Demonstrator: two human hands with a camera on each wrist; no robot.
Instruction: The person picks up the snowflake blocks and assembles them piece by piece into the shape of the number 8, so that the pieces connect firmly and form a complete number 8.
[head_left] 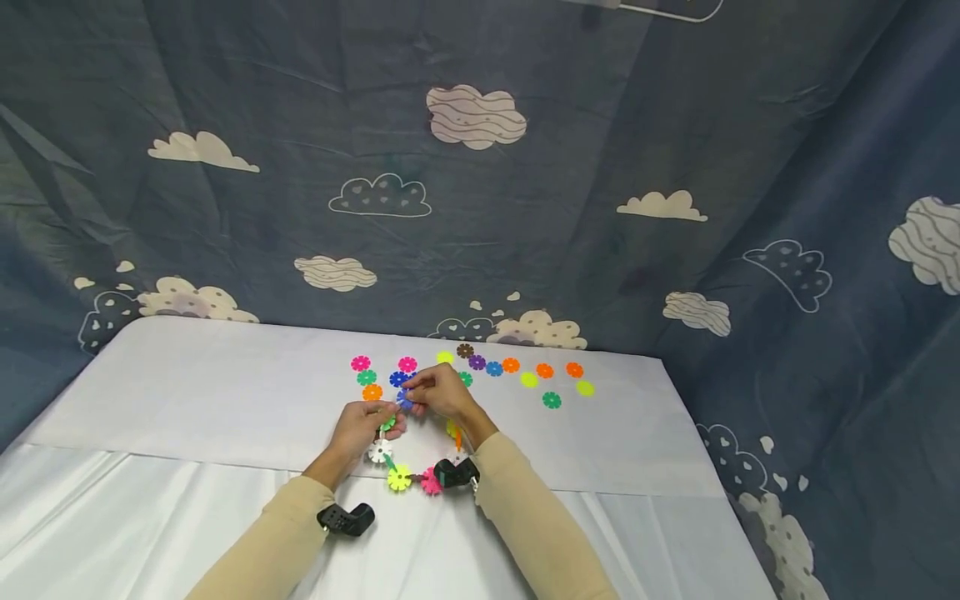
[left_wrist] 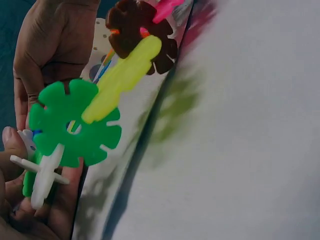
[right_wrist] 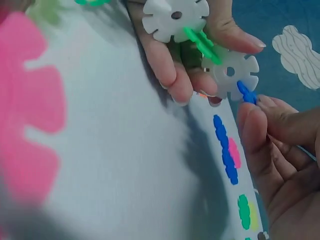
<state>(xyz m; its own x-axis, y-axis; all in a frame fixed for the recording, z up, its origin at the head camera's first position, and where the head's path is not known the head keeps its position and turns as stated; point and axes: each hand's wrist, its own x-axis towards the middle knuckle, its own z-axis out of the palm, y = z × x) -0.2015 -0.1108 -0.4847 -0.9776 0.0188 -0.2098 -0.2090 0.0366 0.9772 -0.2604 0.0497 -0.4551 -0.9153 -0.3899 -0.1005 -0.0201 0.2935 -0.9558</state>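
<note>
Notched plastic flower discs are slotted edge to edge into a curved chain, with a yellow disc (head_left: pixel 399 477) and a pink disc (head_left: pixel 431 481) along its near side. My left hand (head_left: pixel 360 429) grips the chain's far end, its thumb and fingers around a white disc (right_wrist: pixel 220 75). A green disc (right_wrist: pixel 200 44) joins that one to another white disc (right_wrist: pixel 165 27). Between thumb and fingertips, my right hand (head_left: pixel 447 392) pinches a blue disc (right_wrist: pixel 247 95), seen edge-on right at the white disc's rim. The left wrist view shows a large green disc (left_wrist: pixel 52 117) beside a yellow one (left_wrist: pixel 122 70).
Loose discs lie flat beyond the hands, among them an orange disc (head_left: pixel 372 392), a purple disc (head_left: pixel 477 362) and a green disc (head_left: pixel 551 401). A white cloth covers the table (head_left: pixel 187 400). Behind it hangs a dark curtain (head_left: pixel 525 225) with cloud prints.
</note>
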